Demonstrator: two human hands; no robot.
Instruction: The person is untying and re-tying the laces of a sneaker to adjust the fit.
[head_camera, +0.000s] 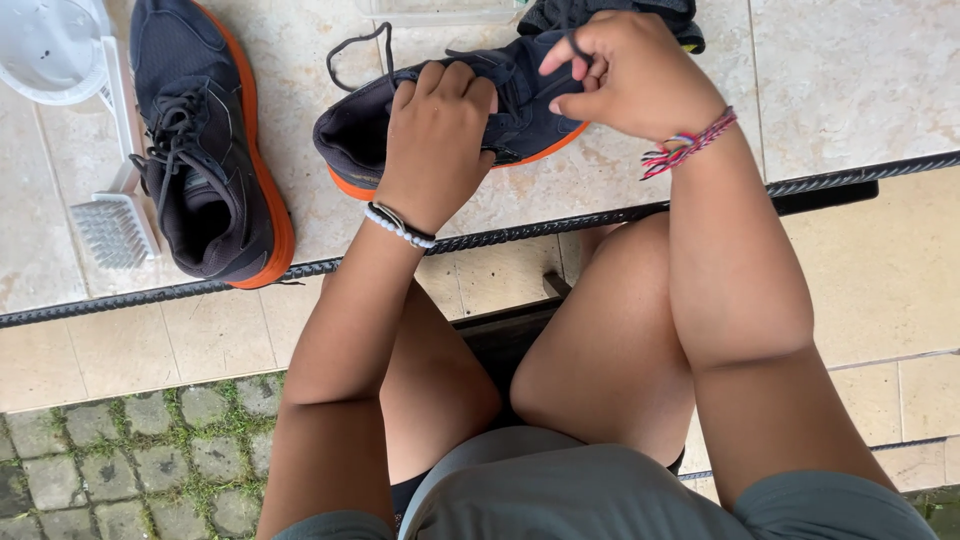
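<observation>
A dark navy sneaker with an orange sole (360, 130) lies on its side on a beige tiled ledge (850, 90). My left hand (437, 140) presses down on its middle, fingers curled over the upper. My right hand (625, 70) is at the shoe's lace area, thumb and fingers pinching a dark shoelace (572, 42). A loose lace end (350, 45) loops off the shoe's heel side. The matching second sneaker (205, 150) lies apart at the left, laced, touched by neither hand.
A white scrub brush (115, 225) lies left of the second sneaker, below a white plastic basin (45, 45). A clear container (430, 10) and dark cloth (670, 15) sit at the top. The ledge's ridged dark edge (520, 235) runs above my knees; cobbles lie lower left.
</observation>
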